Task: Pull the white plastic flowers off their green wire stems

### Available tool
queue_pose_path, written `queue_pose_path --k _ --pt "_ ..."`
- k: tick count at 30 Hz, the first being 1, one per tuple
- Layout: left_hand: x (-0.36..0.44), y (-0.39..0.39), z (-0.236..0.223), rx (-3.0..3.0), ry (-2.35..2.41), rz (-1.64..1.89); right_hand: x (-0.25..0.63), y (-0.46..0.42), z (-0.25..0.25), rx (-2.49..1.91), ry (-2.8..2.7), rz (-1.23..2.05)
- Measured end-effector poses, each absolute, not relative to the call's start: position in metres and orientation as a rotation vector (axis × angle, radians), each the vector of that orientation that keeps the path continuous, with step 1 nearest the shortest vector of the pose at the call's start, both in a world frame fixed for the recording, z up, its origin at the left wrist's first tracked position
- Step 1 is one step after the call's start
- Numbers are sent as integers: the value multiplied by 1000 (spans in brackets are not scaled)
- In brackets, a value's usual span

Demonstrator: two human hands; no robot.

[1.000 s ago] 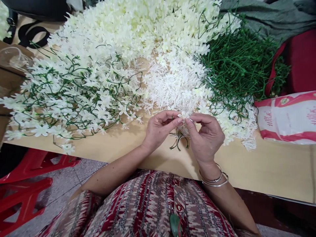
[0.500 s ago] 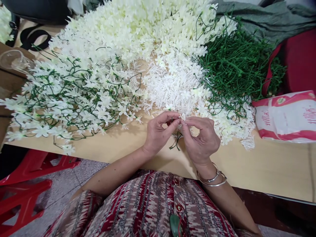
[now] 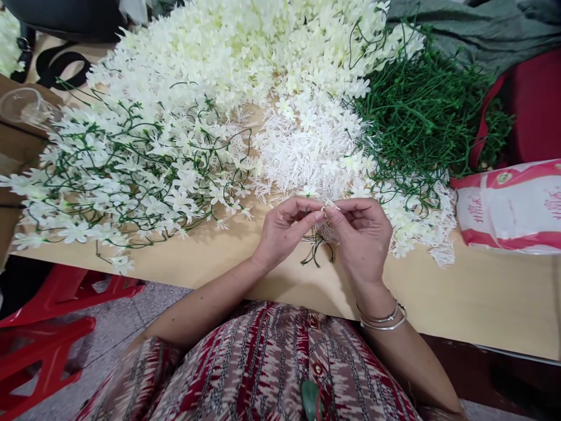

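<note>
My left hand [image 3: 284,231] and my right hand [image 3: 366,237] meet fingertip to fingertip above the front of the table. Thumb and forefinger of the left are pinched on a green artificial flower stem, mostly hidden by the fingers. The right pinches a small white stamen piece [image 3: 332,205] against it. Below the fingertips, green stem ends [image 3: 316,255] show; whether they belong to the held stem I cannot tell. Just beyond my hands lies a heap of white stamen pieces [image 3: 302,155] with some loose petals on it.
White flowers on green stems [image 3: 144,169] are piled at the left. Cream petals [image 3: 245,41] cover the back. A tangle of green stems [image 3: 421,117] lies at the right, near a pink and white packet [image 3: 511,204]. Red stools [image 3: 48,351] stand at lower left.
My right hand has turned and its fingers have closed in more tightly beside the left fingertips. The left hand stays nearly in place, still pinching.
</note>
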State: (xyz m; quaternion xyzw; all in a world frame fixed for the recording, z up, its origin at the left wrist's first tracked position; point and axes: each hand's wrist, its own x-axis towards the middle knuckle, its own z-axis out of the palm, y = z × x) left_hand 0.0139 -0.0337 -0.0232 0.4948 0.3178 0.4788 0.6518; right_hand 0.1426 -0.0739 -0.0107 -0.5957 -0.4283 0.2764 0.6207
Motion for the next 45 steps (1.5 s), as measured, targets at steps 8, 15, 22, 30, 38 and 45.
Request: queue_pose_path --k 8,15,22,30,38,45 --pt "13 -26 -26 839 663 1065 166 -69 -11 -1282 -860 534" --pt "10 -26 -23 963 628 1030 172 -75 -7 -1394 -1143 463" --pt "6 -30 -18 1392 718 1107 158 -79 -8 -1297 -1077 878" --pt "6 -33 -12 1574 735 1182 163 -78 -11 -1224 -1014 765" --pt "6 -34 -17 1430 766 1125 163 -76 -13 -1142 -1108 769" --pt "8 -36 -15 1354 768 1089 162 -73 -15 -1201 -1063 764"
